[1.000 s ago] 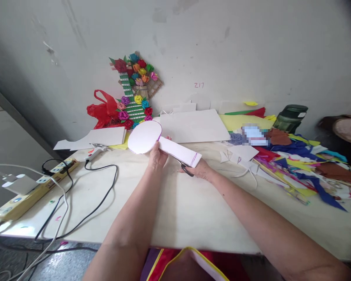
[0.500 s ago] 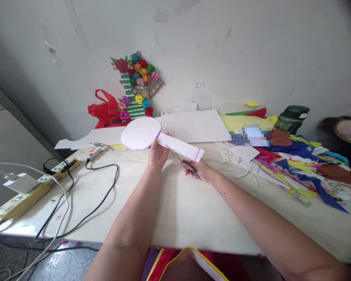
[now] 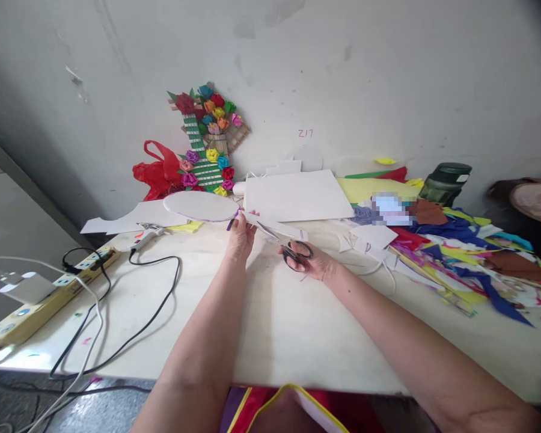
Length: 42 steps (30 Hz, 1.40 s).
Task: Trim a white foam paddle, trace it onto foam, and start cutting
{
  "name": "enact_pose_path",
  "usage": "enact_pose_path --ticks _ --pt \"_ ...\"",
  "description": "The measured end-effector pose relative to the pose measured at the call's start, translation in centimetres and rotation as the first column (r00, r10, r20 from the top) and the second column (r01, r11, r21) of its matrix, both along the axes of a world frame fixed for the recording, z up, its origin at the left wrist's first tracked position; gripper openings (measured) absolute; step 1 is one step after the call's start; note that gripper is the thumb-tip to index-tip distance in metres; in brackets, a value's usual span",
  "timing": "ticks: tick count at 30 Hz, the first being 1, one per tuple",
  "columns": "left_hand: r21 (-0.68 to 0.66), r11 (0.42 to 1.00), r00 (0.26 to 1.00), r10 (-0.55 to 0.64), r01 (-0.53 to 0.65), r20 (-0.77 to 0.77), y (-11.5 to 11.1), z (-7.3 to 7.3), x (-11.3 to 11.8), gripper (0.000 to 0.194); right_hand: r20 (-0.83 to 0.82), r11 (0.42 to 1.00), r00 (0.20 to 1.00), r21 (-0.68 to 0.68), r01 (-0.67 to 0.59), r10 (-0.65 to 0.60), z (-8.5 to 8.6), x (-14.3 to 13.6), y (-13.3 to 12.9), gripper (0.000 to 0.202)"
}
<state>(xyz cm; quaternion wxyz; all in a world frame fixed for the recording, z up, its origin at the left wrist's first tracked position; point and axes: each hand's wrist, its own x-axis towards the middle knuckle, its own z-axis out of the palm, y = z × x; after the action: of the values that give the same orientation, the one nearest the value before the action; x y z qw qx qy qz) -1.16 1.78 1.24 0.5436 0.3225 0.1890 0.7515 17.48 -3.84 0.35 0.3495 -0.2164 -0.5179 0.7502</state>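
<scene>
Left grip pinches the card, long axis left-right; right grip holds scissors, blades pointing far-left.

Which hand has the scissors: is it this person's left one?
No, the scissors are in the right hand, while the left hand holds the white cutout.

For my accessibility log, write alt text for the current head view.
A person's left hand holds a white paddle-shaped cutout while the right hand holds scissors beside its strip, above a pale table. Behind are a flower craft and white board; coloured scraps lie to the right.
</scene>
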Motion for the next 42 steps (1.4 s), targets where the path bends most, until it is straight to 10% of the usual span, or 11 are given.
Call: enact_pose_path --ticks 10,17,22,28,42 --pt "-0.079 0.907 0.903 0.398 -0.414 -0.161 0.2 -0.1 0.0 0.042 -0.012 0.983 0.993 0.140 -0.115 0.118 1.8 1.0 -0.9 0.056" --pt "-0.060 0.945 0.940 0.313 -0.323 -0.137 -0.2 -0.5 1.1 0.038 0.265 0.858 0.854 0.394 0.328 -0.448 2.5 0.4 -0.3 0.044" --pt "-0.096 0.936 0.929 0.317 -0.339 -0.192 -0.2 -1.1 1.5 0.036 0.471 0.657 0.556 0.730 0.190 -0.684 1.7 0.2 0.0 0.030" --pt "-0.120 0.947 0.941 0.271 -0.299 -0.201 -0.3 -1.3 1.7 0.038 0.529 0.575 0.397 0.818 -0.004 -0.750 2.2 0.1 -0.9 0.038" --pt "-0.084 0.993 0.994 0.077 -0.084 -0.082 -1.8 -0.3 3.4 0.041 0.529 0.582 0.411 0.813 0.004 -0.742 1.5 -0.2 -0.4 0.036"
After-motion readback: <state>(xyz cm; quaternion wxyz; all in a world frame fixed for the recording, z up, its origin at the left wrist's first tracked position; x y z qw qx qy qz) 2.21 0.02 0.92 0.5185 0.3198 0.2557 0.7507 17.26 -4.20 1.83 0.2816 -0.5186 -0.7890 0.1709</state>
